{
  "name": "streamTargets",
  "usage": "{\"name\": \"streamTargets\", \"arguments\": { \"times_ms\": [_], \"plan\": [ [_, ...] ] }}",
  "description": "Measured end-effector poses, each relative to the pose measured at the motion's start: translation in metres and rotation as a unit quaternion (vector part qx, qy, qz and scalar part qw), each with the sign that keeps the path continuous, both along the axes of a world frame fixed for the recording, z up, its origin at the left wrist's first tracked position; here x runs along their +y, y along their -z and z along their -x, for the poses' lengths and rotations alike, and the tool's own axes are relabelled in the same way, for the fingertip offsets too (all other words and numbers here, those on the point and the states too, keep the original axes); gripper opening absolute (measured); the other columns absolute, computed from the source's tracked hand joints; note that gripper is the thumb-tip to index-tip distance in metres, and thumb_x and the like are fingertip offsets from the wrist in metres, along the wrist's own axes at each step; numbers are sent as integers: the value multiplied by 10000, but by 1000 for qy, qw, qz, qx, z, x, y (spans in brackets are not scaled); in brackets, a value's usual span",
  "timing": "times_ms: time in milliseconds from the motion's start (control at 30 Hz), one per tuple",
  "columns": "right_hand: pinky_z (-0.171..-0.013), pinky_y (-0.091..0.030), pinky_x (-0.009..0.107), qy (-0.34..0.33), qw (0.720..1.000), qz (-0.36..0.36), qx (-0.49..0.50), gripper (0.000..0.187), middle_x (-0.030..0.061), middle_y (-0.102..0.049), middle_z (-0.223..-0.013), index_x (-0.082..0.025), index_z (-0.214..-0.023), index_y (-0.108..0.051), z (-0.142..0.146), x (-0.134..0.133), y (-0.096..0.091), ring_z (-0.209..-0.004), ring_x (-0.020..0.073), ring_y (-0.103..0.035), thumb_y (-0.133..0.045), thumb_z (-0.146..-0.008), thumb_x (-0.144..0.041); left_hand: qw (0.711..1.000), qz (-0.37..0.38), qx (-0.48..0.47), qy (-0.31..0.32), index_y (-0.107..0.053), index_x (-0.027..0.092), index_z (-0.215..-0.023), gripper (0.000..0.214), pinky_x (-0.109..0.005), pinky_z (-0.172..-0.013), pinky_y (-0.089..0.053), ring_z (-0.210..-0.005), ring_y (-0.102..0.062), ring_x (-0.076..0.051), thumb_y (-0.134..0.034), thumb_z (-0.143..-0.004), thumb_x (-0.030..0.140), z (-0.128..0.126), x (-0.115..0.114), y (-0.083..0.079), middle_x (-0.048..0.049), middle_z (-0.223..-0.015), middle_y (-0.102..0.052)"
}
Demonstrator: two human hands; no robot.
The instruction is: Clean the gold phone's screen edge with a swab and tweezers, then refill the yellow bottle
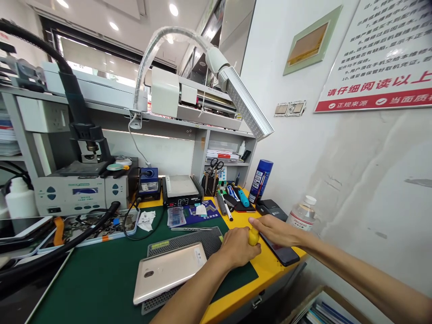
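My left hand [238, 247] is closed around a yellow object [254, 235] with a rounded end; the rest of it is hidden in my fist. Beside it, my right hand [276, 230] reaches in with its fingers stretched out, the tips close to or touching the yellow end. A dark phone [286, 255] lies partly under my right hand on the yellow table edge. Left of my left hand, a gold phone [172, 272] rests back side up on a grey perforated pad [155, 252]. Silver tweezers [191, 229] lie along the pad's far edge.
A clear bottle [302, 216] and a blue spray can [261, 180] stand by the wall. Behind the pad are a small heating plate [182, 185], a tool holder [211, 184] and a white pen [228, 211]. A parts tray [135, 221] and a soldering station [81, 198] occupy the left.
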State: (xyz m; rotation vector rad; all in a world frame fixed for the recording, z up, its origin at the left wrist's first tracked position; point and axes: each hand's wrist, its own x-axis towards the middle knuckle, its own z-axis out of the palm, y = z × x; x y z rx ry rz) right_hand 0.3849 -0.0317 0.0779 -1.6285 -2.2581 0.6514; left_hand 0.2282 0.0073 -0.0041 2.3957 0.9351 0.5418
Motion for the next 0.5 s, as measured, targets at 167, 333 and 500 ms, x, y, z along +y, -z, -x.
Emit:
{"name": "streamTargets", "arguments": {
  "times_ms": [167,333,500],
  "plan": [
    [-526,-346,290,-2,999,22,-28,647,-33,-368,-548,-212,-541,-392,0,5,-10,-509,124,-275,-358,-921,-735,1000,-2,8,-2,-639,158,-1074,321,-379,-803,-534,-853,-656,-193,-615,-936,447,-1,1,1,-48,-978,-683],
    [-450,-334,279,35,996,63,-58,660,-36,-373,-438,-219,-490,-377,6,6,-23,-395,104,-311,-449,-871,-754,1000,-6,13,-5,-641,149,-1070,314,-384,-800,-549,-852,-658,-189,-618,-944,436,-2,2,3,-47,-971,-678],
    [-419,-369,272,123,989,36,-70,611,-8,-468,-425,-220,-514,-404,14,4,-14,-330,123,-454,-442,-910,-684,1000,-6,15,-5,-644,145,-1058,293,-379,-792,-556,-846,-663,-185,-610,-956,418,-3,2,2,-44,-964,-680]
  ]
}}
